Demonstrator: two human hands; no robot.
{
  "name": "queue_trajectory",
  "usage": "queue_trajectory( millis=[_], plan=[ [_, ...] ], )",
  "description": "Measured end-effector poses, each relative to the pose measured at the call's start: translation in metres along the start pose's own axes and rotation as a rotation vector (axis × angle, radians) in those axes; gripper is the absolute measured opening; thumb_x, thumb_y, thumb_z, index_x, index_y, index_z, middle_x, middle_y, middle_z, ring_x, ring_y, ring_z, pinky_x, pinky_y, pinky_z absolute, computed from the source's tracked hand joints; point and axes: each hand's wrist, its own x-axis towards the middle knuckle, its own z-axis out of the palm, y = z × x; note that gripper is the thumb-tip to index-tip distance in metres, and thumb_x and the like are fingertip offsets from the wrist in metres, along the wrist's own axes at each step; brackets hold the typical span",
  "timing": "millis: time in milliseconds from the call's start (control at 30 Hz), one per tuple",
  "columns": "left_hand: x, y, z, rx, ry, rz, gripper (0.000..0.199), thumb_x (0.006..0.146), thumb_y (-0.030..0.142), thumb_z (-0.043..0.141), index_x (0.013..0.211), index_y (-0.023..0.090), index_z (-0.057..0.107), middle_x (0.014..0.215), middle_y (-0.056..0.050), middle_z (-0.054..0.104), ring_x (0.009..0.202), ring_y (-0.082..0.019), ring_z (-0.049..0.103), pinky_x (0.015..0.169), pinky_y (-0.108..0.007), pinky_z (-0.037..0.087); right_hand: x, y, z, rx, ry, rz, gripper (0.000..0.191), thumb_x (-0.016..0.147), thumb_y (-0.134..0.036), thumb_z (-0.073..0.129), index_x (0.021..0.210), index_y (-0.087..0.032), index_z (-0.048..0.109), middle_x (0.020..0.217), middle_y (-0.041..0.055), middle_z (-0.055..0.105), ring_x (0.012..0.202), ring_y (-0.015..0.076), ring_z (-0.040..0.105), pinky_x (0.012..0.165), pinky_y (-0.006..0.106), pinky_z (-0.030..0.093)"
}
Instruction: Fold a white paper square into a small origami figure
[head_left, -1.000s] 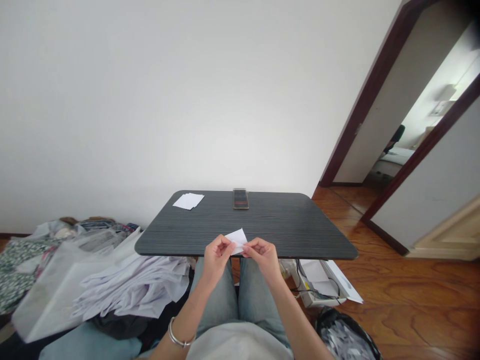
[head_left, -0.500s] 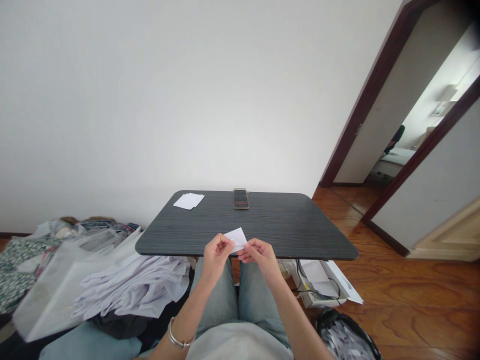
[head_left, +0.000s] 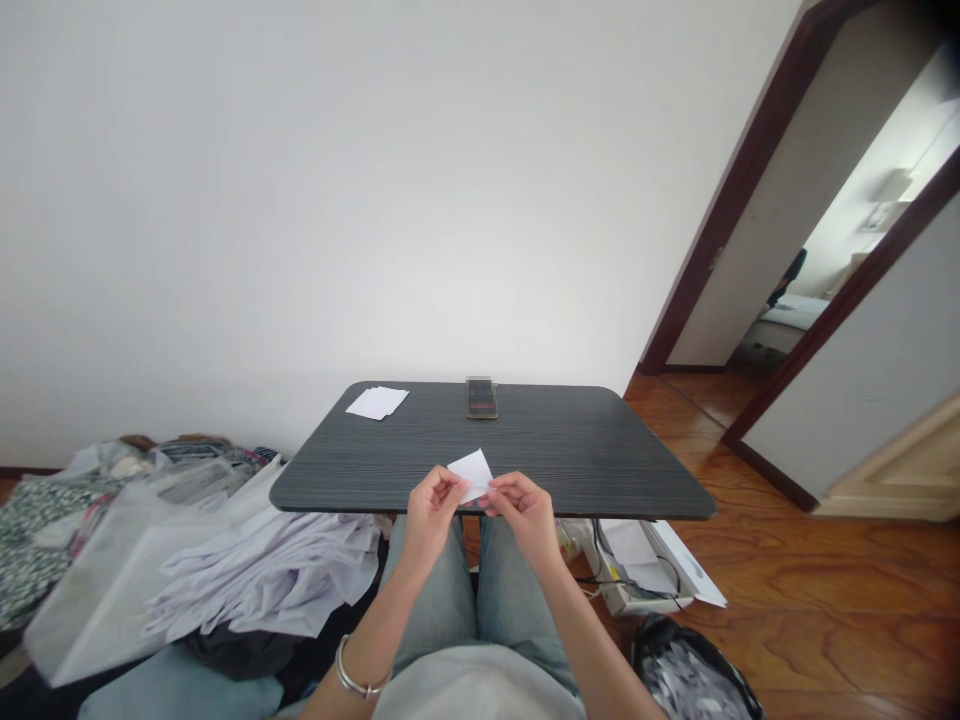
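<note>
**White paper [head_left: 471, 471]: pinched both sides, tip shifted**

Left hand [head_left: 433, 506] grips left edge, right hand [head_left: 528, 507] the right, over near edge of dark table [head_left: 585, 440]. Vs 0.5 s ago: tip slightly farther or higher, can't tell which. Far-left paper stack [head_left: 376, 403] unmoved.

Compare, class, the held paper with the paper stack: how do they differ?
The held paper is pinched by the left grip and right grip; the paper stack lies untouched on the table. The held paper is by the table's near edge, the paper stack near its far-left corner. The held paper is partly covered, the paper stack fully visible. Both are white.
</note>
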Motion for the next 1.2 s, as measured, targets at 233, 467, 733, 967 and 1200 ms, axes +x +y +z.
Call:
queue_trajectory(
  millis=[233,467,733,967,1200],
  plan=[
    [-0.001,-0.005,0.004,0.0,-0.04,-0.074,0.018,0.065,0.025,0.068,0.077,0.015,0.059,0.069,0.0,0.061,0.063,-0.012,0.056,0.06,-0.024,0.048,-0.001,-0.004,-0.012,0.049,-0.016,0.025,0.019,0.07,-0.036,0.067,0.075,-0.018,0.061,0.065,0.0013,0.068,0.065,0.0172,0.066,0.056,0.025,0.051],
    [0.001,0.0,0.0,0.013,-0.068,-0.077,0.011,0.063,0.022,0.068,0.071,0.016,0.063,0.065,0.0,0.062,0.061,-0.013,0.058,0.059,-0.024,0.047,-0.002,-0.006,-0.013,0.076,-0.014,0.032,0.017,0.07,-0.034,0.067,0.072,-0.018,0.063,0.063,0.002,0.069,0.063,0.017,0.066,0.057,0.026,0.051],
    [-0.001,0.01,0.002,0.065,-0.072,-0.01,0.009,0.065,0.021,0.066,0.061,0.015,0.061,0.055,0.002,0.059,0.054,-0.012,0.055,0.056,-0.023,0.045,-0.005,-0.01,-0.015,0.115,-0.08,-0.036,0.019,0.076,-0.037,0.061,0.081,-0.019,0.061,0.069,0.002,0.068,0.068,0.0167,0.066,0.058,0.026,0.053],
    [-0.003,0.013,0.001,0.054,-0.11,-0.021,0.009,0.066,0.021,0.066,0.063,0.015,0.06,0.059,0.001,0.059,0.056,-0.012,0.054,0.057,-0.022,0.043,-0.004,-0.005,-0.013,0.078,-0.022,-0.043,0.015,0.068,-0.03,0.07,0.069,-0.018,0.061,0.06,0.0,0.066,0.057,0.0144,0.064,0.053,0.024,0.051],
    [-0.003,0.007,-0.001,0.036,-0.093,0.011,0.017,0.071,0.028,0.063,0.063,0.015,0.055,0.06,0.002,0.055,0.057,-0.011,0.051,0.056,-0.021,0.04,-0.003,-0.003,-0.008,0.043,0.019,-0.042,0.013,0.066,-0.029,0.071,0.066,-0.018,0.064,0.059,-0.0003,0.065,0.055,0.0133,0.061,0.057,0.024,0.049]
  ],
)
